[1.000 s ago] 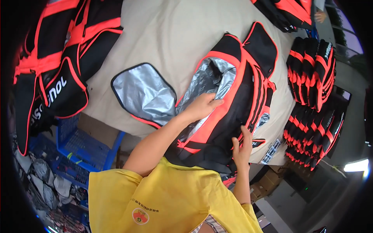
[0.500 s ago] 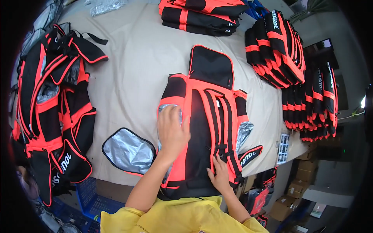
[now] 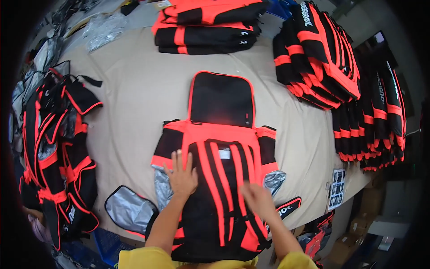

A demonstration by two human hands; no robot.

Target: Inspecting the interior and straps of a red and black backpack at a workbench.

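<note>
A black and bright coral backpack [image 3: 208, 188] lies on the cloth-covered table in front of me, its shoulder straps [image 3: 218, 188] uppermost. Its top flap [image 3: 221, 99] is folded out away from me. My left hand [image 3: 182, 175] rests with fingers stretched out on the bag's left side, beside a silver-lined side opening [image 3: 163, 184]. Over the right strap is my right hand [image 3: 256, 196], smeared by motion, so its grip is unclear. A silver-lined flap [image 3: 130, 210] spreads out at the bag's lower left. More silver lining [image 3: 274, 181] shows at the right side.
Several folded matching bags are stacked at the back [image 3: 206, 33] and far right [image 3: 313, 58], with another row [image 3: 371, 121] beyond. Loose unfinished-looking bags [image 3: 58, 157] heap at left. Clear plastic [image 3: 103, 31] lies far left; a printed sheet [image 3: 337, 188] hangs at the right edge.
The straps, bunched toward the right before, now spread across the bag's back. My left hand has flattened out from the silver side opening; my right hand has moved up along the strap. The view has shifted.
</note>
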